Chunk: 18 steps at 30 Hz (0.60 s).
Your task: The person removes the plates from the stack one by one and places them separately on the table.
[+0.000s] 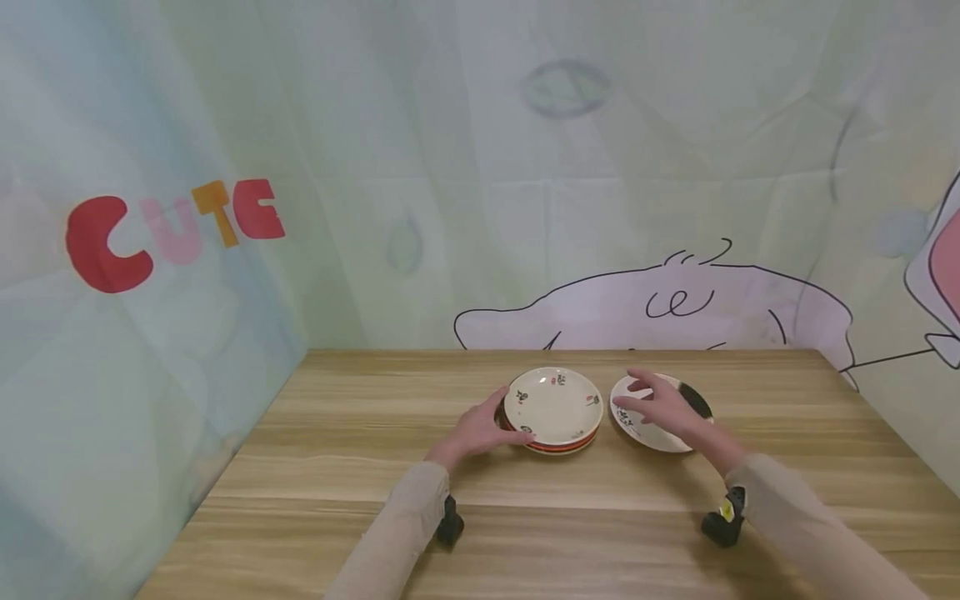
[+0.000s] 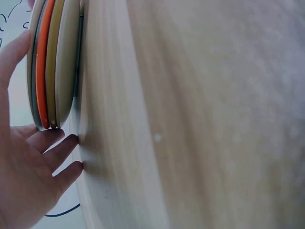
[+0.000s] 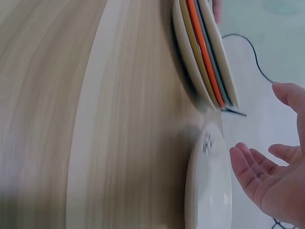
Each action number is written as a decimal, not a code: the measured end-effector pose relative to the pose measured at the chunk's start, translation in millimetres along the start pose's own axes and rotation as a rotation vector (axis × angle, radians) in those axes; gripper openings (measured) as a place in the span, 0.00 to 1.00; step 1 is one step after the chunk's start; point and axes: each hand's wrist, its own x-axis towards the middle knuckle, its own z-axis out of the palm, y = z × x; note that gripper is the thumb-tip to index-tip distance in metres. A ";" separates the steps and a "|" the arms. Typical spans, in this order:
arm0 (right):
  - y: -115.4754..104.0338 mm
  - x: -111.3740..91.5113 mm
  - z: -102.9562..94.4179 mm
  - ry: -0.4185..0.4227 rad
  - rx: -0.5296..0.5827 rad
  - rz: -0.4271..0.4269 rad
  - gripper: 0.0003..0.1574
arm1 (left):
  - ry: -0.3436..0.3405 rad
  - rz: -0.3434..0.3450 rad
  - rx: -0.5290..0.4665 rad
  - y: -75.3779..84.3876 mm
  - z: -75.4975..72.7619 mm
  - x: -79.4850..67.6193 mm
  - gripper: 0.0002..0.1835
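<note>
A stack of several plates point(image 1: 553, 407) lies on the table, with a cream plate bearing small drawings on top. Grey-blue, orange, mustard and pale rims point(image 2: 51, 67) show along its side. My left hand point(image 1: 480, 429) is spread against the stack's left side, its thumb at the front rim and fingertips touching the edge. To the right of the stack, a single white plate point(image 1: 652, 433) has dark drawings and a black patterned section. Just above this plate hovers my right hand point(image 1: 662, 405), fingers loosely extended and holding nothing; the right wrist view shows a gap between hand and plate.
Both plate groups stand toward the back of the wood-grain table point(image 1: 360, 475), a small gap between them. Behind the table hangs a printed curtain point(image 1: 420, 208), with another printed sheet point(image 1: 135, 400) on the left. Black wrist-worn devices point(image 1: 726, 518) sit below the sleeves.
</note>
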 end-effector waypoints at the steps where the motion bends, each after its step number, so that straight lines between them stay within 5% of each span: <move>1: -1.8 1.4 3.3 -0.005 0.005 0.000 0.48 | 0.000 -0.001 0.000 -0.2 0.0 0.1 0.56; 18: -14.8 15.5 40.7 0.000 0.048 -0.011 0.47 | -0.003 0.005 0.008 0.4 -0.4 0.4 0.55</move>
